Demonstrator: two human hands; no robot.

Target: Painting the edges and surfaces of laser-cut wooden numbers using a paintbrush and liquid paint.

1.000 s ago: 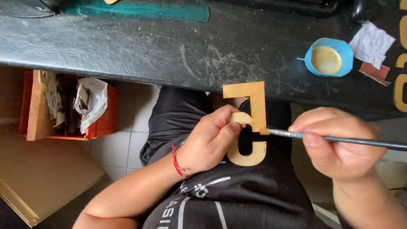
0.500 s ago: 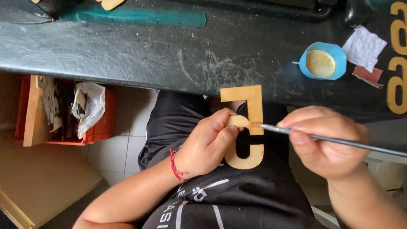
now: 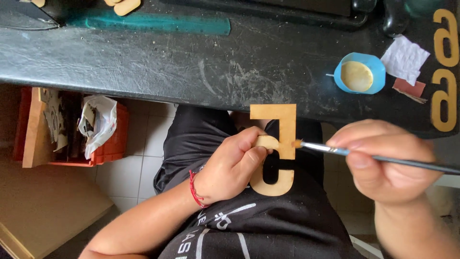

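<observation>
Left hand (image 3: 235,168), a red string at its wrist, grips a flat wooden cutout (image 3: 277,148) shaped like a numeral, fingers wrapped over its left curl and thumb pressed to its face. Right hand (image 3: 383,160) pinches a thin paintbrush (image 3: 364,156) near the ferrule, and the brush tip touches the right edge of the cutout.

A dark, scuffed tabletop (image 3: 167,62) runs across the upper part of the view. On it lie a green ruler (image 3: 153,23), a blue lid (image 3: 360,74) of pale yellowish paint, a scrap of white paper (image 3: 405,58), and more gold-coloured numerals (image 3: 444,76) at the far right. Below the table edge are white floor tiles (image 3: 139,153), an orange crate (image 3: 100,144) with a crumpled bag and a wooden board, and a piece of cardboard (image 3: 43,206).

The cutout is held over the person's lap, just below the table edge, its long axis running toward and away from the table. The brush handle lies nearly level, pointing off to the right.
</observation>
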